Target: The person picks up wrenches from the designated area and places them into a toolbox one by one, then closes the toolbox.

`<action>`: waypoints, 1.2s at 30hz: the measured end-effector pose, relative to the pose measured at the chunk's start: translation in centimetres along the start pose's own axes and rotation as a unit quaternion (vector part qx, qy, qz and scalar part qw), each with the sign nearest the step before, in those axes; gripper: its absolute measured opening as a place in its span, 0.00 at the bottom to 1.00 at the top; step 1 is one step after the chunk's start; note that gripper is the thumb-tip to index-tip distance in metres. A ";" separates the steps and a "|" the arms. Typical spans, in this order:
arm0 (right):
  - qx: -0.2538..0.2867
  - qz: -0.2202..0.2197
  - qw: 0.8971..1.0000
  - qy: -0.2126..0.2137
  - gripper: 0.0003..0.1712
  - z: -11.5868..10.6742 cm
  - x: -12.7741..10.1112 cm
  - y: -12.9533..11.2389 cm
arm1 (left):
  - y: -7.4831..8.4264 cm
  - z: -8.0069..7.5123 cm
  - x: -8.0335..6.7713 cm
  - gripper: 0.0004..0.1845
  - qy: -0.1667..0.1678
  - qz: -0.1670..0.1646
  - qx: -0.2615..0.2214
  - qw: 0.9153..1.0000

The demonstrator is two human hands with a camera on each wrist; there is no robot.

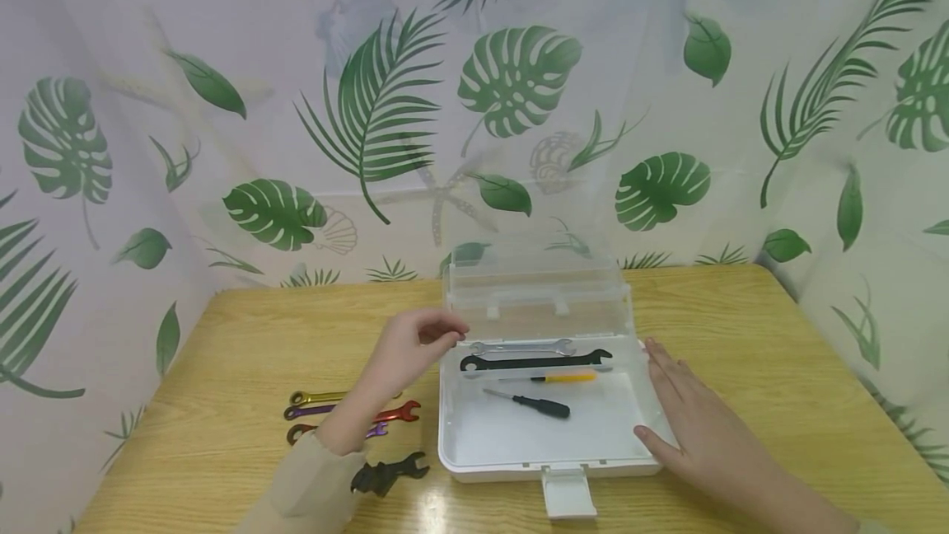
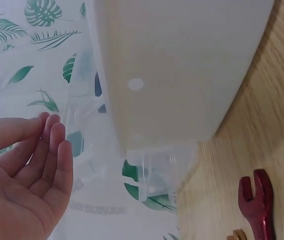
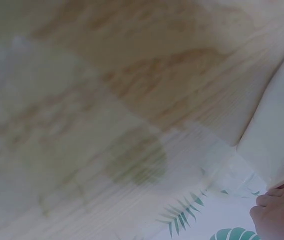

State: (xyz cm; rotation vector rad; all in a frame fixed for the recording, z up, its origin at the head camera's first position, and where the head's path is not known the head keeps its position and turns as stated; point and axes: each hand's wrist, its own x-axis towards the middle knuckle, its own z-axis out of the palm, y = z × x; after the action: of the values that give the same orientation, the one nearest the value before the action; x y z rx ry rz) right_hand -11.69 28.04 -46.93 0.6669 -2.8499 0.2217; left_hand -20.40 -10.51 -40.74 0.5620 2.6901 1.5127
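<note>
A white toolbox (image 1: 552, 439) stands on the table, its clear lid (image 1: 537, 270) raised at the back. In its rear part lie a silver open-end wrench (image 1: 522, 347) and a black wrench (image 1: 534, 361). A yellow-handled tool (image 1: 569, 378) and a black-handled screwdriver (image 1: 543, 405) lie in front of them. My left hand (image 1: 415, 344) hovers by the box's rear left corner, fingers loosely curved with the thumb near the index fingertip and nothing between them. My right hand (image 1: 693, 419) rests along the box's right wall, fingers stretched out.
Left of the box, partly behind my left forearm, lie several coloured wrenches, among them a gold wrench (image 1: 315, 397) and a red wrench (image 1: 400, 412). Nearer me is a black tool (image 1: 393, 472) with an open jaw. A leaf-print cloth (image 1: 519, 163) hangs behind the wooden table (image 1: 741, 311).
</note>
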 end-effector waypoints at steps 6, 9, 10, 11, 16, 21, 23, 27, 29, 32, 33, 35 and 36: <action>0.005 0.010 1.000 -0.013 0.54 -0.1 0.0 0.0 | -0.9 -0.8 -0.7 0.07 0.025 -0.011 -0.003 1.000; 0.006 0.008 1.000 -0.011 0.54 0.0 0.0 0.0 | -1.3 -1.2 -1.2 0.07 0.034 -0.026 -0.006 0.999; 0.005 0.006 1.000 -0.007 0.54 0.0 0.0 0.0 | -1.4 -1.4 -1.4 0.07 0.037 -0.032 -0.006 0.999; 0.004 0.004 1.000 -0.004 0.53 0.1 0.0 0.0 | -1.5 -1.5 -1.5 0.07 0.039 -0.037 -0.007 0.999; 0.003 0.000 1.000 0.005 0.53 0.1 0.0 0.1 | -2.2 -2.1 -2.3 0.07 0.045 -0.057 -0.011 0.997; 0.006 0.007 1.000 -0.007 0.53 0.0 0.0 0.0 | -3.4 -2.6 -2.8 0.07 0.054 -0.083 -0.012 0.995; 0.005 0.006 1.000 -0.006 0.53 -0.1 0.0 -0.1 | -3.8 -2.8 -3.1 0.07 0.058 -0.093 -0.008 0.994; 0.002 -0.001 1.000 0.005 0.53 0.0 0.0 0.0 | -4.4 -3.2 -3.5 0.07 0.064 -0.102 -0.007 0.993; 0.003 0.002 1.000 0.000 0.53 0.0 0.0 0.0 | -4.7 -3.4 -3.7 0.07 0.065 -0.106 -0.006 0.992; 0.006 0.009 1.000 -0.014 0.53 0.1 0.1 0.0 | -5.2 -3.9 -4.1 0.08 0.066 -0.114 -0.001 0.991; 0.006 0.011 1.000 -0.017 0.53 0.1 0.1 0.0 | -5.4 -4.0 -4.3 0.08 0.067 -0.118 0.001 0.991; 0.007 0.012 1.000 -0.017 0.53 0.0 0.1 0.0 | -5.8 -4.2 -4.6 0.08 0.068 -0.124 0.003 0.990; 0.006 0.012 1.000 -0.016 0.53 0.0 0.1 0.0 | -6.0 -4.4 -4.7 0.08 0.068 -0.126 0.004 0.990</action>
State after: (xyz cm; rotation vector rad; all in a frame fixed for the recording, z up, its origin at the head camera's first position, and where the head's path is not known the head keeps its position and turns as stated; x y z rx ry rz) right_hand -11.79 27.96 -46.94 0.6458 -2.8912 0.2352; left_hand -18.58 -18.39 -44.17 0.1147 2.7377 1.5221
